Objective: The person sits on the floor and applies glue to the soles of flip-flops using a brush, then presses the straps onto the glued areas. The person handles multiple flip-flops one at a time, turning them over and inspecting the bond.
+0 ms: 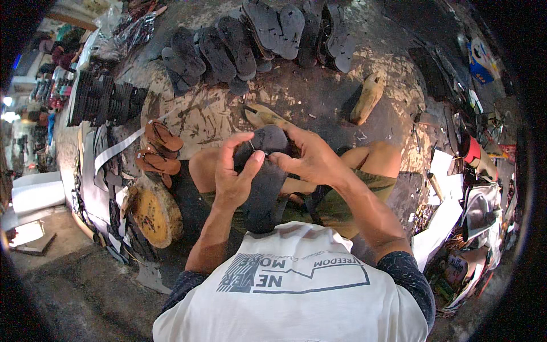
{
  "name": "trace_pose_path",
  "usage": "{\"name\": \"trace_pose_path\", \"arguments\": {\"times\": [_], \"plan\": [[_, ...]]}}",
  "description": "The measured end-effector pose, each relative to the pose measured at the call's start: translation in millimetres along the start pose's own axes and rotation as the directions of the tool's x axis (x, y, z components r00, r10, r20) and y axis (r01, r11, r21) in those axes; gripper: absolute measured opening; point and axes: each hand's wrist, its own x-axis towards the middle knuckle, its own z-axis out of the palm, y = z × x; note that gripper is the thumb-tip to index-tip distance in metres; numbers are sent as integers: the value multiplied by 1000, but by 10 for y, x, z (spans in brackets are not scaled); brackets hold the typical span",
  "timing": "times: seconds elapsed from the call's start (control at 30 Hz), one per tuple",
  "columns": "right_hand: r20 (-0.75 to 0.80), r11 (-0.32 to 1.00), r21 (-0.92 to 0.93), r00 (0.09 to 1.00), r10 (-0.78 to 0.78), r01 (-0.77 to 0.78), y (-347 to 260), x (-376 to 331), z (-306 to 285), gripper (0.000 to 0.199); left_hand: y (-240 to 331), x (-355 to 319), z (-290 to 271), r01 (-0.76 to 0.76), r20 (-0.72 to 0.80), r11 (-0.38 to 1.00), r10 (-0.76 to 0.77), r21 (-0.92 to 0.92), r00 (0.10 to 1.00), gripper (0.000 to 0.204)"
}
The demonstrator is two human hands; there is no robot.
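Head view, looking down on a seated person at work over bare knees. Left hand (233, 174) has its grip closed on a dark sandal sole (263, 182), thumb pressed on the upper face and fingers curled round the left edge. Right hand (310, 158) pinches the sole's top end from the 2 o'clock side, fingertips closed on it; whether a small tool sits between them cannot be told. The sole lies at picture centre, above the lap, its long axis running from 12 to 6 o'clock. At 12 o'clock a row of dark soles (256, 40) overlaps on the stained floor (199, 117). At 1 o'clock a wooden shoe last (367, 97) lies alone. At 9 o'clock brown sandals (159, 151) are piled, with a round wooden block (155, 214) just below them at 8 o'clock. Paper scraps (441, 219) lie at 3 o'clock.
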Motion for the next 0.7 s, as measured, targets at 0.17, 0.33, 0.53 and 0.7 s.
{"name": "trace_pose_path", "arguments": {"times": [0.17,0.33,0.53,0.7], "plan": [[-55,980,-127,986,-159,151,128,150,-28,40,-50,221,29,30,-90,1000,-30,-6,996,53],[-265,999,-16,964,34,-39,154,288,-256,47,-219,215,80,93,39,988,-98,126,994,86],[-492,997,15,868,-64,81,340,550,-812,50,-549,161,378,-52,246,882,-74,469,966,93],[-922,592,-289,53,-383,-752,1992,498,-1996,73,-665,338,13,373,242,917,-333,-141,911,72]]}}
